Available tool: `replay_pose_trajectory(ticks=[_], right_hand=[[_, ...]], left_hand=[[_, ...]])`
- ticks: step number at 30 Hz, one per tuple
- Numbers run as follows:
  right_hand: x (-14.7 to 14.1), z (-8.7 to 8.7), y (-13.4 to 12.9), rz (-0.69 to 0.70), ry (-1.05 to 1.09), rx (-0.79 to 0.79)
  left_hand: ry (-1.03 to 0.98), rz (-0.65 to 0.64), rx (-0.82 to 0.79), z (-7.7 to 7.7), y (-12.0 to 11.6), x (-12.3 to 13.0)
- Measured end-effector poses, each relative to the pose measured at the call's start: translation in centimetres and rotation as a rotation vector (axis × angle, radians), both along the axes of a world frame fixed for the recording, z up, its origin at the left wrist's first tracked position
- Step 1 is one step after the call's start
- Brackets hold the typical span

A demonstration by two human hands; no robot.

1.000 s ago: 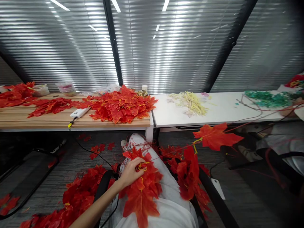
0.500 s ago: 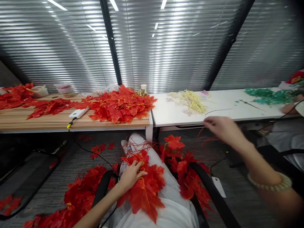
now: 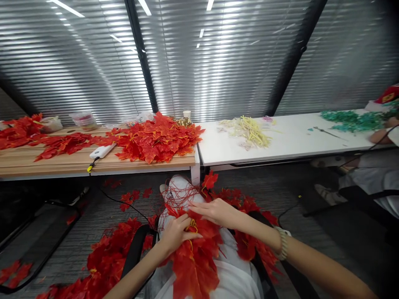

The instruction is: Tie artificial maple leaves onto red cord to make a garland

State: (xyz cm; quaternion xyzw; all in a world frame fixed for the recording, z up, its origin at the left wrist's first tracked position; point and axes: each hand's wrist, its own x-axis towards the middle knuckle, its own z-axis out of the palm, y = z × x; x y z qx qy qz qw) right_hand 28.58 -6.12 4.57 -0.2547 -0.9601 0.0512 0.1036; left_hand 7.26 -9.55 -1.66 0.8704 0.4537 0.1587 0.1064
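Note:
A bunch of red artificial maple leaves (image 3: 196, 270) with yellow stems lies across my lap. My left hand (image 3: 176, 234) is closed on the bunch, its fingers by the yellow stems (image 3: 192, 226). Over the top of the bunch reaches my right hand (image 3: 215, 211), fingers stretched out and touching the leaves beside the left fingertips. Whether it pinches a strand cannot be made out. Thin red string (image 3: 182, 193) lies tangled over my knee, just beyond both hands.
Red leaves are heaped on the wooden table (image 3: 18, 162) and the floor. A white power bank (image 3: 102, 150) with a cable lies there. Yellow strips (image 3: 249, 131) and green garland (image 3: 355, 120) are on the white table (image 3: 224, 153). A co-worker's hand (image 3: 380, 136) is far right. Chair armrests flank my lap.
My right hand has come from the right, near the white table's edge, down and left to the leaf bunch. My left hand stays on the bunch, which has shifted slightly.

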Motion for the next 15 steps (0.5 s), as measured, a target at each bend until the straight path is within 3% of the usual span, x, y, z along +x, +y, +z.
replay_pose_trajectory(ticks=[5, 11, 15], right_hand=[[-0.1, 1.0, -0.1, 0.08, 0.007, 0.209], [-0.4, 1.6, 0.0, 0.076, -0.137, 0.205], [-0.2, 1.9, -0.4, 0.084, -0.111, 0.169]], left_hand=[[-0.064, 0.02, -0.043, 1.0, -0.3, 0.4], [-0.254, 0.038, -0.124, 2.1, -0.5, 0.7], [-0.299, 0.094, -0.101, 2.4, -0.6, 0.9]])
